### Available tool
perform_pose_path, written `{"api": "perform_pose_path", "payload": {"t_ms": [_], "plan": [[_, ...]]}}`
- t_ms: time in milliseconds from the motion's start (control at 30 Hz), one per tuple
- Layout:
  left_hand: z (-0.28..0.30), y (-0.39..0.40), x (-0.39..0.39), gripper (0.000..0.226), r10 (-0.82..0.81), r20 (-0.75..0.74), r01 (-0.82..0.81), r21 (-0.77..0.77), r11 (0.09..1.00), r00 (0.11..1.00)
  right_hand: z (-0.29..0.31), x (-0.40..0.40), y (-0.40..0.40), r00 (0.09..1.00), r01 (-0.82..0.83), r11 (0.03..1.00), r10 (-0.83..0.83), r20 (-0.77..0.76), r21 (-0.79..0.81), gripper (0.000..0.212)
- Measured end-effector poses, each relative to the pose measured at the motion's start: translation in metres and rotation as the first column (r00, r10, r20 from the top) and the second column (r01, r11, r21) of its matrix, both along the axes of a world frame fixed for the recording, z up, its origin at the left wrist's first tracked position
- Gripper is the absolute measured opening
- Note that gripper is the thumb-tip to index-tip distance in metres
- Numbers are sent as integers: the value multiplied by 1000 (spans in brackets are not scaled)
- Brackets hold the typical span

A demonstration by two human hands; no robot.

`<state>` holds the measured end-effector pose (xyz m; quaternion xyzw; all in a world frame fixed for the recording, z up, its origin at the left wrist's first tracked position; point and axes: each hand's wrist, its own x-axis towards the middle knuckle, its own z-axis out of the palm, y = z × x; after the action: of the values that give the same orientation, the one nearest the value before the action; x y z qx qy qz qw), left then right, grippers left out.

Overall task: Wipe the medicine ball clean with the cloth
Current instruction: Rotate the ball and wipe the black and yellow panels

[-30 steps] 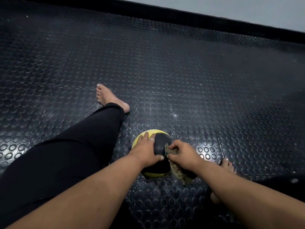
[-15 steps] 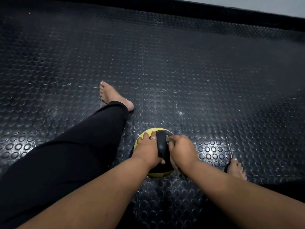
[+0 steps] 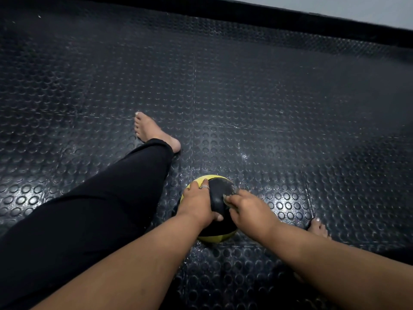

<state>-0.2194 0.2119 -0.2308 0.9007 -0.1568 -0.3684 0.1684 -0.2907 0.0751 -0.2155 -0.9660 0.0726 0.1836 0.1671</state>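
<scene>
Between both legs, medicine ball (image 3: 218, 194) amid open floor (image 3: 268, 97)

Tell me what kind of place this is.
Probably a gym or workout room. The floor is black studded rubber matting, and a yellow-and-black medicine ball sits on it between the bare feet of a person seated there.

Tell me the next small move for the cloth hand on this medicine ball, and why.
Probably draw the right hand, gripping the cloth, down across the black panel while the left hand steadies the medicine ball: the cloth sits near the top, with black surface below.
</scene>
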Motion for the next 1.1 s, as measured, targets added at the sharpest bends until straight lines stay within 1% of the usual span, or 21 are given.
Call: {"api": "perform_pose_path", "payload": {"t_ms": [67, 100, 200, 233, 300, 367, 467, 533, 600, 667, 733, 800, 900, 967, 1100], "plan": [[0, 1, 1, 115, -2, -5, 2, 6, 1000, 1000, 8, 5, -3, 998, -21, 1000, 21, -52, 1, 33], [0, 2, 1, 115, -1, -8, 1, 9, 1000, 1000, 12, 11, -5, 998, 21, 1000, -20, -59, 9, 31], [1, 3, 4, 117, 5, -26, -5, 9, 1000, 1000, 16, 40, -15, 965, 260, 962, -261, 0, 82, 29], [2, 3, 5, 117, 1, -29, -1, 9, 1000, 1000, 13, 50, -18, 953, 299, 950, -301, 16, 91, 30], [3, 3, 6, 116, -2, -33, 3, 12, 1000, 999, 5, 69, -21, 965, 262, 965, -262, 9, 33, 33], [3, 3, 7, 114, 2, -40, -1, 8, 1000, 999, 0, 86, -22, 979, 198, 979, -200, -48, -50, 37], [3, 4, 8, 112, 2, -41, -2, -3, 1000, 999, -4, 98, -22, 986, 92, 991, -104, -127, -101, 43], [3, 5, 8, 112, 8, -38, -9, -12, 1000, 999, -11, 95, -22, 984, 23, 994, -41, -175, -103, 46], [2, 5, 7, 112, 17, -38, -18, -20, 1000, 999, -18, 89, -25, 981, 42, 998, -52, -185, -55, 45], [2, 4, 4, 112, 19, -41, -20, -21, 1000, 999, -19, 84, -29, 983, 45, 999, -49, -180, -23, 38], [3, 3, 2, 111, 15, -38, -15, -20, 1000, 999, -10, 86, -34, 968, -21, 1000, 16, -249, -19, 34], [4, 2, 2, 111, 3, -35, -3, -20, 1000, 999, 2, 94, -35, 950, -58, 998, 46, -310, -30, 36], [4, 2, 4, 112, -5, -40, 4, -18, 1000, 999, 4, 106, -36, 958, 2, 996, -29, -284, -92, 41], [4, 2, 5, 113, -5, -39, 4, -15, 1000, 999, 0, 105, -29, 962, 30, 996, -51, -267, -82, 42], [2, 3, 5, 112, 15, -45, -16, -18, 1000, 999, -6, 86, -14, 972, 30, 998, -41, -231, -50, 37]]}}
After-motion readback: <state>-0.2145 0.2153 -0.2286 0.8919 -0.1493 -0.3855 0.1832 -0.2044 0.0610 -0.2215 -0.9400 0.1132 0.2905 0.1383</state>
